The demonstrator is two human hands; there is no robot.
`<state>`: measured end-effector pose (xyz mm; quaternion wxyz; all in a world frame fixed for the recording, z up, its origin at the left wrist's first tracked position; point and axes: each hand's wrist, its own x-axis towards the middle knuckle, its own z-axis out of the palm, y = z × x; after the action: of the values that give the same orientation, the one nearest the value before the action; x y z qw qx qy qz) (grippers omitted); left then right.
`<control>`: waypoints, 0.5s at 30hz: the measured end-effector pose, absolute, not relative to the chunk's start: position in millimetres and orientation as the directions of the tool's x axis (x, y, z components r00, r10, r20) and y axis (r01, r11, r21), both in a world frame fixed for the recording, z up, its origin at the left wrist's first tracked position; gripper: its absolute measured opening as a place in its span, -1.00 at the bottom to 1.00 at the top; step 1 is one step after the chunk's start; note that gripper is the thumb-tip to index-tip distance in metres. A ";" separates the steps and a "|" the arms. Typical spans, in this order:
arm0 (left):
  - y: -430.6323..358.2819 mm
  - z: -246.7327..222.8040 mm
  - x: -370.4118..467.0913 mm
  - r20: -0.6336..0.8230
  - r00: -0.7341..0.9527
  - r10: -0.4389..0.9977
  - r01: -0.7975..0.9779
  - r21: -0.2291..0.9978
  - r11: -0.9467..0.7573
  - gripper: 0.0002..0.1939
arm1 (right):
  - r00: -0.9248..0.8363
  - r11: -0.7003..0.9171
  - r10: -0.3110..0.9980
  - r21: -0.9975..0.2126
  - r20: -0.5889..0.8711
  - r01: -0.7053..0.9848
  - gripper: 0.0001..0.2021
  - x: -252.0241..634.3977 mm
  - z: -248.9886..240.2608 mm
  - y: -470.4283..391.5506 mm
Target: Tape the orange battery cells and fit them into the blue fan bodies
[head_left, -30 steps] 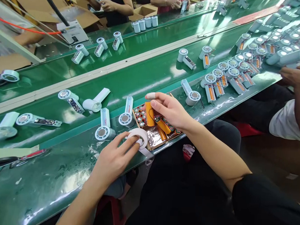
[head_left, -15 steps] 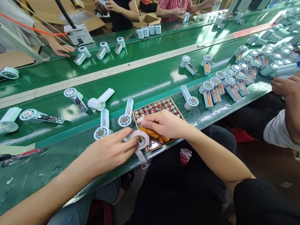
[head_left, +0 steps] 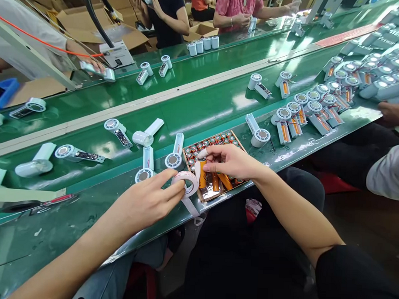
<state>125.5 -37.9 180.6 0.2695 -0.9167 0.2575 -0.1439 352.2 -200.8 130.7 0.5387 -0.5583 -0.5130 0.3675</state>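
My left hand (head_left: 148,195) is closed around a roll of white tape (head_left: 195,184), its fingers gripping the near side of the ring. A loose strip of tape (head_left: 190,206) hangs from the roll past the table edge. Between the thumb and a white-covered fingertip of my right hand (head_left: 235,161) is an orange battery (head_left: 203,178), held upright just right of the roll. A piece of white strip (head_left: 198,170) shows along the battery's left side. Below sits a shallow box (head_left: 204,198) with many batteries standing in rows, plus loose orange batteries (head_left: 224,182) lying in its near part.
Pale blue fan-like housings (head_left: 173,160) lie left of the box, with one housing (head_left: 261,136) on its right. A crowded group of them (head_left: 294,111) holds orange batteries. Behind runs a green conveyor (head_left: 201,99). Scissors (head_left: 58,199) lie at left. Co-workers' hands (head_left: 395,113) are at right and across.
My right hand has lifted slightly and now holds an orange battery upright beside the tape roll. The view has shifted a little. Across the belt, a co-worker's hand has picked up a housing.
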 end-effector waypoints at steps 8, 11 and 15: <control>-41.6 187.5 132.4 0.111 0.833 -0.542 -0.404 -0.547 -0.733 -0.68 | 0.253 0.088 0.963 -0.996 0.091 0.020 -0.69 343.0 124.1 -201.9; -51.7 183.9 132.4 0.252 0.874 -0.416 -0.234 -0.533 -0.813 -0.78 | 0.572 0.294 0.805 -0.944 0.159 -0.151 -0.66 325.3 122.1 -199.3; -62.4 166.0 138.3 0.450 0.846 -0.286 -0.051 -0.466 -0.883 -0.94 | 0.772 0.531 0.618 -0.802 0.146 -0.273 -0.58 299.2 112.7 -199.3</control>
<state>138.3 -62.4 166.0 0.2240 -0.9343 0.0904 -0.2622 299.2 -199.3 112.7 0.8489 -0.4069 -0.2119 0.2626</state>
